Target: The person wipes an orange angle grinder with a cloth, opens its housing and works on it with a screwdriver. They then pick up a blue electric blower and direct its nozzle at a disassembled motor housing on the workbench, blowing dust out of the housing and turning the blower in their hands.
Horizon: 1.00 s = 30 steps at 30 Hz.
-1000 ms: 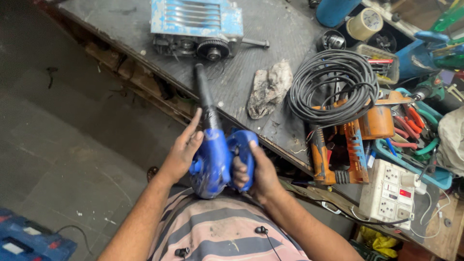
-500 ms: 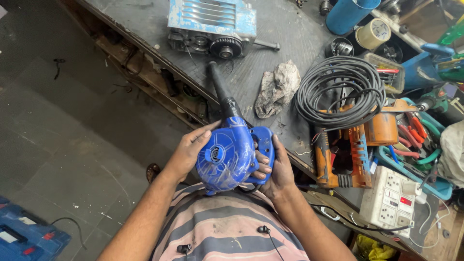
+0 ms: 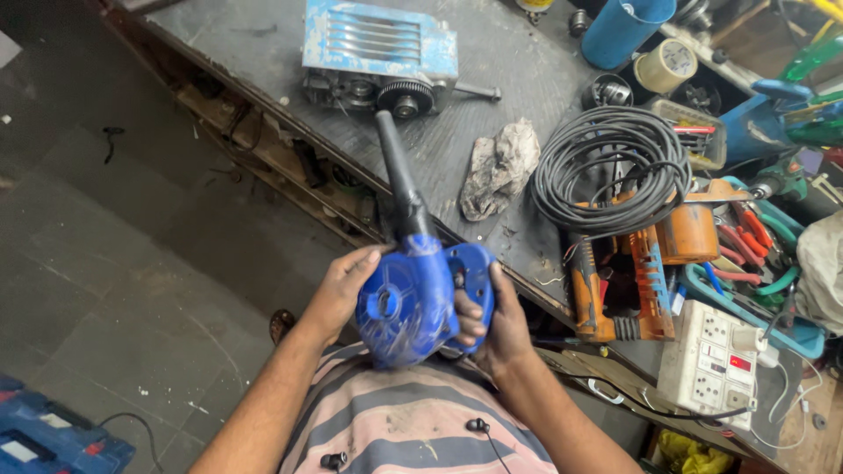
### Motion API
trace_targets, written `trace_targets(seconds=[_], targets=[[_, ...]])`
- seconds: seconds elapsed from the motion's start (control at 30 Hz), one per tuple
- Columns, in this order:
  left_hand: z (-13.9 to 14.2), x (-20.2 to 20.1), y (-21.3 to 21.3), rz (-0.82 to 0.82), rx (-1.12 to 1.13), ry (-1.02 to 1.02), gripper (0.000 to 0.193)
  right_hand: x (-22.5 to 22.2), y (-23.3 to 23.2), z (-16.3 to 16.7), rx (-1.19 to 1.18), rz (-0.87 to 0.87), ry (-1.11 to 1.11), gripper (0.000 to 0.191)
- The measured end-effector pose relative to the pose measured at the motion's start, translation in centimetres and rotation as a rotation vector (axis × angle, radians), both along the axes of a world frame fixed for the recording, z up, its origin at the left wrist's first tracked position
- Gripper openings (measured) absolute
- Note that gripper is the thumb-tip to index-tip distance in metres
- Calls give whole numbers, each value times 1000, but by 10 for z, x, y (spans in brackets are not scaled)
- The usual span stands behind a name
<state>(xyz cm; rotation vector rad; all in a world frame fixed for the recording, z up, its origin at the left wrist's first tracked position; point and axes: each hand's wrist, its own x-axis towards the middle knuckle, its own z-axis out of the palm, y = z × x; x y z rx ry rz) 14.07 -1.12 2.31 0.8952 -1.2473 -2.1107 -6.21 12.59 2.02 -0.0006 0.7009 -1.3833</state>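
Beyond the surface's [image 3: 527,79] near edge, left hand [image 3: 338,290] and right hand [image 3: 496,320] each close their grip on the blue blower [image 3: 408,298].

Palm of left hand [image 3: 338,294] hidden behind blue blower [image 3: 411,298]. Fingers of right hand [image 3: 500,320] partly tucked behind blower handle, grip on trigger not readable. Blower underside pressed to striped shirt [image 3: 413,421], out of sight. Far right of right hand: white socket board [image 3: 716,364] cable running off bottom edge, grey cloth bundle [image 3: 825,272] cut by right edge. Up and right: blue cylinder [image 3: 625,31] cropped at top. Down-left of left hand: blue case [image 3: 53,434] cut by corner. Small tools in teal tray [image 3: 746,303] too jumbled to tell.
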Motion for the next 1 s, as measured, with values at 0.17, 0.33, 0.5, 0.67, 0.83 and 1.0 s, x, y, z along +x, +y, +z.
trace_targets(seconds=[0.17, 0.33, 0.5, 0.67, 0.83, 1.0], targets=[[-3, 0, 12, 74, 63, -78, 48, 12, 5, -1, 11, 33, 98, 53], [-6, 0, 25, 136, -82, -74, 51, 17, 7, -3, -27, -14, 177, 50], [-9, 2, 32, 99, -149, -115, 58, 24, 9, -6, 10, -74, 190, 49], [-13, 4, 36, 70, -315, -137, 66, 31, 16, -7, 6, -103, 245, 50], [-16, 5, 37, 45, -353, -90, 76, 32, 19, -8, -2, -122, 274, 50], [-18, 4, 37, 35, -455, -5, 92, 29, 20, -8, -20, -130, 291, 49]])
